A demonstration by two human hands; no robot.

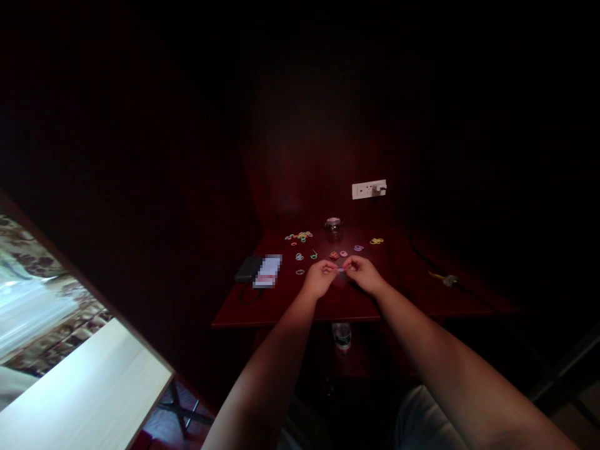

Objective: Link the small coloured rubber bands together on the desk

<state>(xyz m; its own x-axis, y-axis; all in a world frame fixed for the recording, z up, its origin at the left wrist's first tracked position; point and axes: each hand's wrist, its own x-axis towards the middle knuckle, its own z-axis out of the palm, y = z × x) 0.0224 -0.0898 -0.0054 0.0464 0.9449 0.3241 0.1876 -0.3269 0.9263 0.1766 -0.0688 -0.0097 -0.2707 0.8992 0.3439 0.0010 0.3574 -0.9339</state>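
Note:
Over the front part of the dark red desk, my left hand and my right hand meet with fingertips pinched. Between them is a small pale hair tie, gripped from both sides and mostly covered by the fingers. Just beyond my hands lie sorted hair ties: orange, pink, purple and yellow. To the left are light blue ones, a green one and a brownish one. A mixed, multicoloured pile lies farther back.
A clear lidded jar stands at the desk's back. At left lie a phone and a dark case. A cable with a plug is at right. A socket is on the wall; a bottle stands below the desktop.

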